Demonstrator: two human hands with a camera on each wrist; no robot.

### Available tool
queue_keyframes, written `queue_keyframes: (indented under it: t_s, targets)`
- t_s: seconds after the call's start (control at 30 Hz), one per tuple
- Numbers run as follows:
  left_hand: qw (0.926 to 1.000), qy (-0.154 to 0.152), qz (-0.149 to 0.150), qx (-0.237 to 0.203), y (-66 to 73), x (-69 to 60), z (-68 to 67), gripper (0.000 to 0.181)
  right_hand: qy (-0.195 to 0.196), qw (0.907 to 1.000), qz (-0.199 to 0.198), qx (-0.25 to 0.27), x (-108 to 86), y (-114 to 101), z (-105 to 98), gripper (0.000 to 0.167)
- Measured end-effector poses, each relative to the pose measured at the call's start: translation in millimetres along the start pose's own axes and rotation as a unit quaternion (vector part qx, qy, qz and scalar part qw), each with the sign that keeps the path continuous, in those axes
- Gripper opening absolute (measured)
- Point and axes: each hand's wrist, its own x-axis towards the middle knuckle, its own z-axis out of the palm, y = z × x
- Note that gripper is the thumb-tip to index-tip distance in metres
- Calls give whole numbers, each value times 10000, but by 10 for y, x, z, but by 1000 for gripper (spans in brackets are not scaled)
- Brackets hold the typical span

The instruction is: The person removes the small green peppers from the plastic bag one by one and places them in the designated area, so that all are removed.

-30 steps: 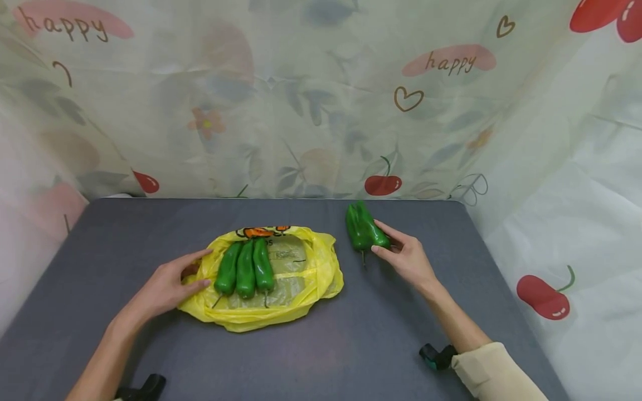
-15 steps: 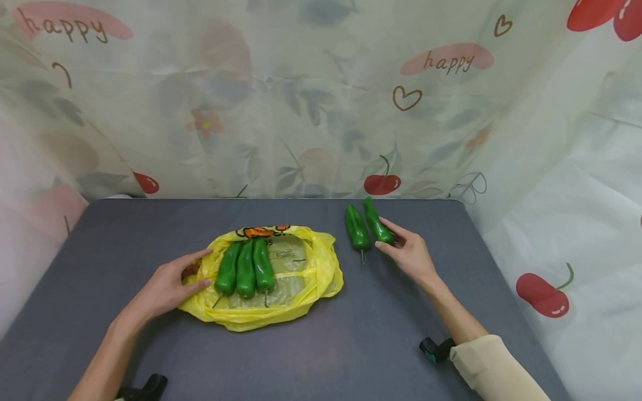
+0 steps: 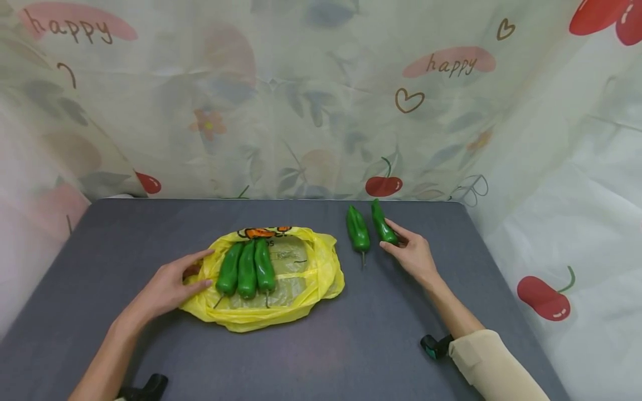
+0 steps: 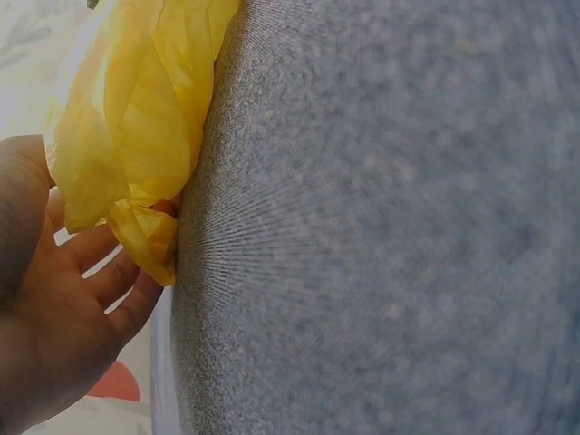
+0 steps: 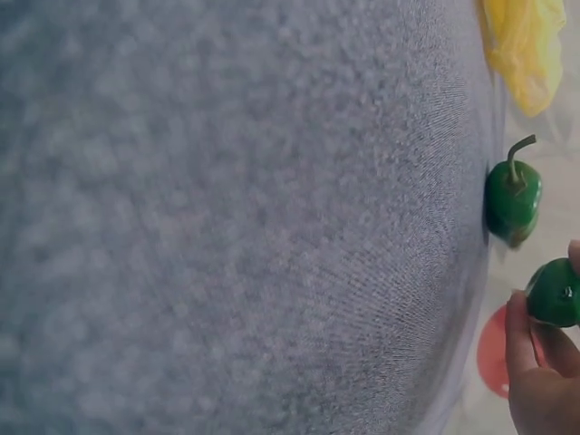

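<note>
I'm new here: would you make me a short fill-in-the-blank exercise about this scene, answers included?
1. The bag on the table is coloured ____.
2. The number of green peppers visible inside it is ____.
3. The right hand holds one pepper, and the number of unheld peppers outside the bag is ____.
4. The hand touching the bag's side is the person's ____ hand.

Missing words: yellow; three; one; left.

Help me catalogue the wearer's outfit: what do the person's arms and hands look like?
The left hand and right hand are bare, without gloves. A cream sleeve covers part of the right forearm; a black device with a teal patch sits at its edge. A second device, also black, shows by the left forearm.
</note>
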Motion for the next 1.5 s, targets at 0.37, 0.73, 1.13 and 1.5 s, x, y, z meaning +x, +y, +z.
queue_keyframes:
  t_s: [0.37, 0.73, 1.13, 1.5]
  targets:
    - [10000, -24, 36, 11, 5, 9, 9, 64, -212, 9992, 81, -327, 79, 84, 24, 60]
    - [10000, 11, -16, 3, 26, 15, -2, 64, -504, 9965, 115, -650, 141, 144, 24, 62]
    - [10000, 9, -19, 14, 13, 5, 2, 64, -770, 9938, 139, -793, 173, 144, 47, 60]
    - [10000, -14, -8, -17, 1, 11, 0, 64, -703, 9960, 154, -539, 156, 128, 44, 61]
